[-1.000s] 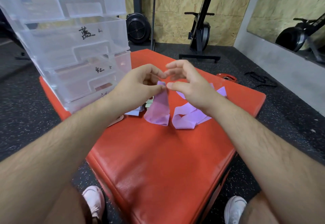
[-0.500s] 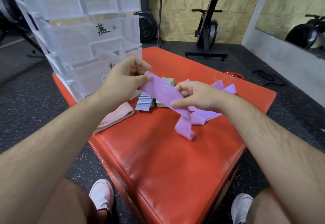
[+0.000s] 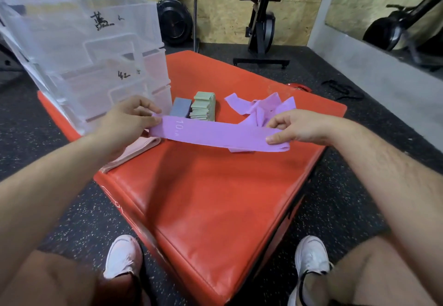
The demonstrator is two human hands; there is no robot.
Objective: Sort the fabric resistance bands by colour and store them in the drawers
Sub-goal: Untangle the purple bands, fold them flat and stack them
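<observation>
**One purple band stretched flat between two hands**

A single purple resistance band (image 3: 215, 135) is held level above the red padded box (image 3: 215, 205). One end is pinched between thumb and fingers of the left hand (image 3: 127, 118), and the other end is pinched by the right hand (image 3: 294, 128). "10" is printed near the band's left end.

Behind it, a loose heap of purple bands (image 3: 261, 106) lies on the box; their number cannot be told. Two folded stacks stand side by side, one of green bands (image 3: 203, 105) and one of blue-grey bands (image 3: 181, 110). One pink band (image 3: 134, 149) lies under the left wrist. On the box's far left stands a clear drawer unit (image 3: 96, 41), on which four drawer fronts are counted, two bearing handwritten labels.
</observation>
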